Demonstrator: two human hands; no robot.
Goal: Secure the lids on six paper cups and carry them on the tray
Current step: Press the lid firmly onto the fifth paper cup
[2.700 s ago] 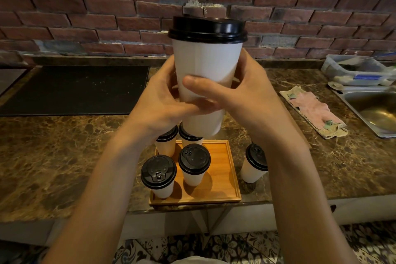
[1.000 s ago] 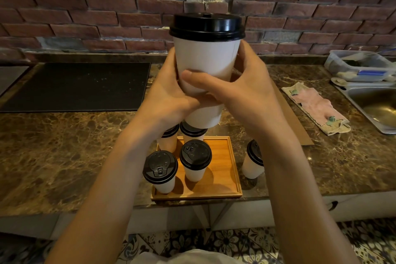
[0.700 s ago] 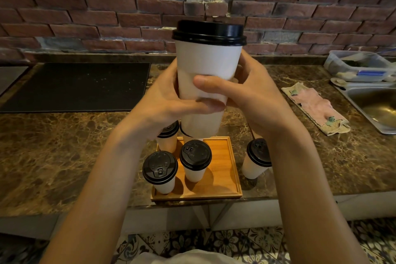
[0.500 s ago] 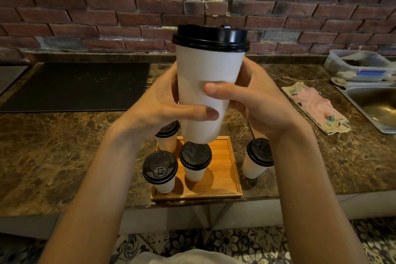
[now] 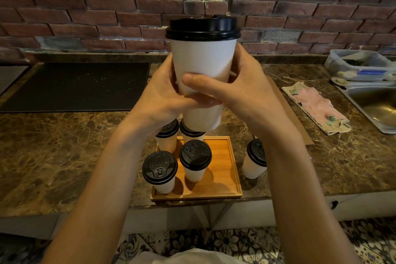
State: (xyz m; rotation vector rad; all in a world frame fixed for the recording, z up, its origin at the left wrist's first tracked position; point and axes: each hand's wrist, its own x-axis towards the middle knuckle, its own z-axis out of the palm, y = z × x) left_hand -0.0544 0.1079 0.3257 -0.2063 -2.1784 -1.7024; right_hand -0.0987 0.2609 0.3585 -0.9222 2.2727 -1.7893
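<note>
Both our left hand [image 5: 159, 98] and right hand [image 5: 246, 96] are clasping the paper cup [image 5: 203, 60] upright, probably checking its black lid [image 5: 202, 28].

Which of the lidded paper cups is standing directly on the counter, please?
The cup right of the tray, on the marble counter. Four others stand on the tray; the left hand and right hand hold the sixth cup aloft.

Looks like a kitchen: brown marbled stone counter [image 5: 64, 156], stainless steel sink [image 5: 377, 105], flat black cooktop [image 5: 75, 85], red brick wall [image 5: 85, 6].
</note>
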